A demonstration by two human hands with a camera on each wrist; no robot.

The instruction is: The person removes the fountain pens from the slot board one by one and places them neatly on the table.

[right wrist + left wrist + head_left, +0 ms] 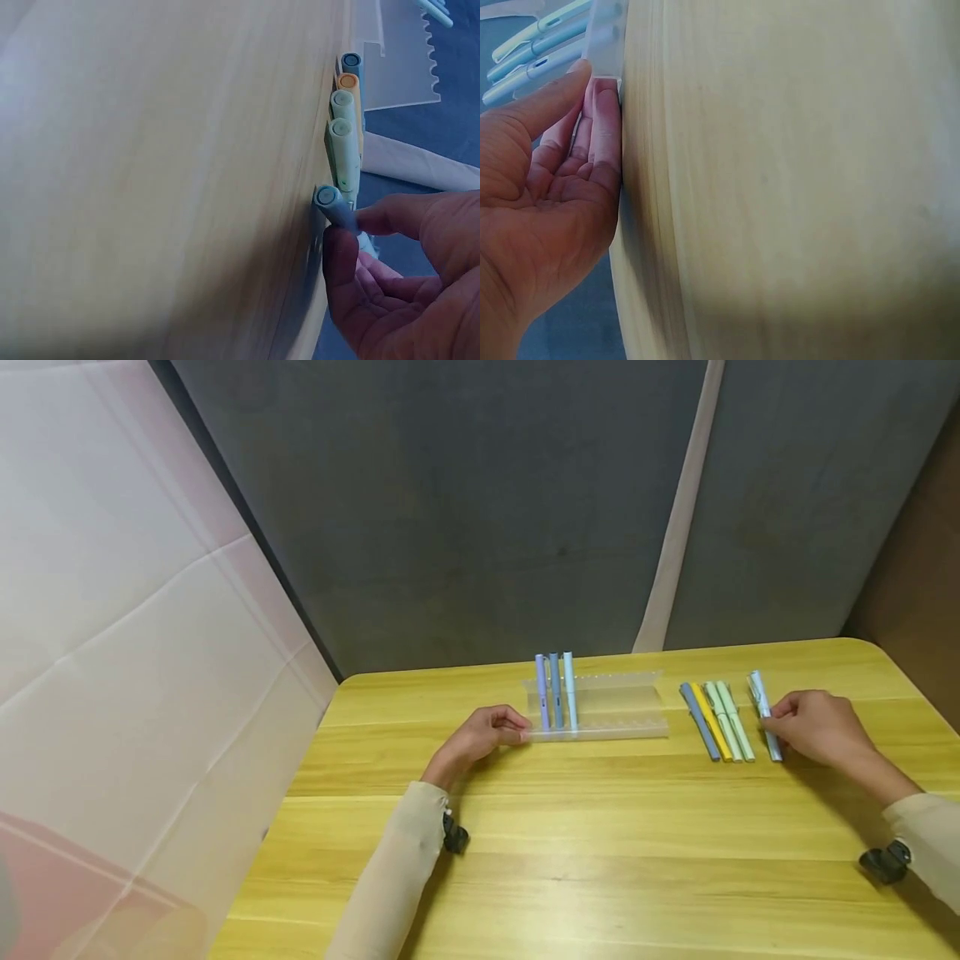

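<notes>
A clear slotted pen rack (615, 710) lies across the middle of the yellow wooden table (600, 852). Three pens (556, 692), purple, grey-blue and light blue, lie in its left slots. My left hand (517, 731) pinches the rack's left end (604, 45) between thumb and fingers. To the right of the rack, several loose pens (717, 722), grey-blue, yellow and two green, lie side by side. My right hand (772, 714) pinches a light blue pen (765, 722) that lies just right of that row. In the right wrist view thumb and fingers (341, 251) close on this pen (334, 206).
A grey fabric backdrop (480, 510) stands behind the table, with a pale sheet (112, 635) at the left. The table's rounded far right corner (870, 647) is close to the right hand. Bare wood (637, 868) lies in front of both hands.
</notes>
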